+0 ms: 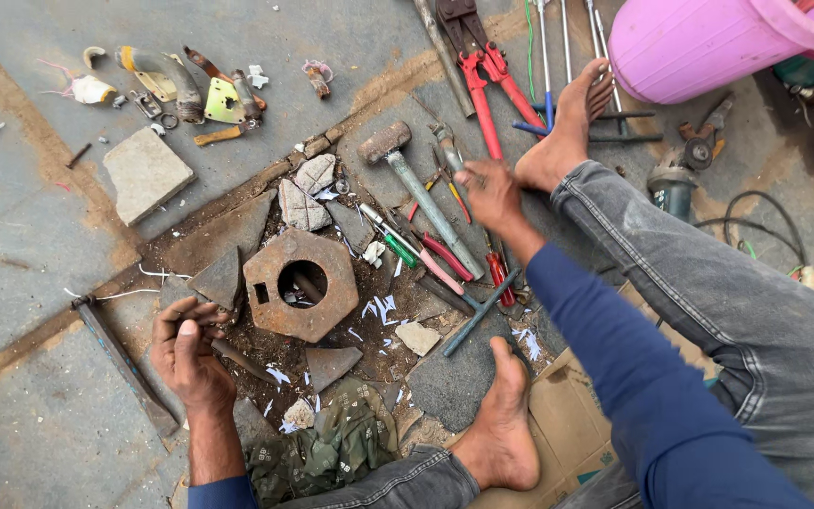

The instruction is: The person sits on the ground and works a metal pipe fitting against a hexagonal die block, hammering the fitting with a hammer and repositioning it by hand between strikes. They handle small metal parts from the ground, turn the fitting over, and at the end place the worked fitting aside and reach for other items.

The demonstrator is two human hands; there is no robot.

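Two hands: both belong to one person who sits on the ground, seen from above.
Left hand (186,351): the fingers are curled tight around a thin dark metal rod (237,358). The rod lies low, and its far end points toward the rusty block.
Right hand (488,191): it reaches out over a pile of tools. The fingers bend down onto the tools, near the hammer's handle. I cannot tell if they have hold of one, because the hand is blurred.
Rusty block (301,283): a thick six-sided metal piece with a round hole in the middle. It lies on dirt, just right of the left hand.
Hammer (418,193): it has a grey head and a long pale handle, and it lies flat under the right hand.
Pliers (445,256): the handles are red, and they lie next to the hammer.
Big red cutters (482,71): they lie at the top, near one bare foot.
Feet: one foot (499,429) rests by the cardboard, and the other foot (567,127) is stretched out far away.
Pink bucket (708,42): it sits in the top right corner.
Flat stone (146,172): it lies alone to the left, well apart from the hands.
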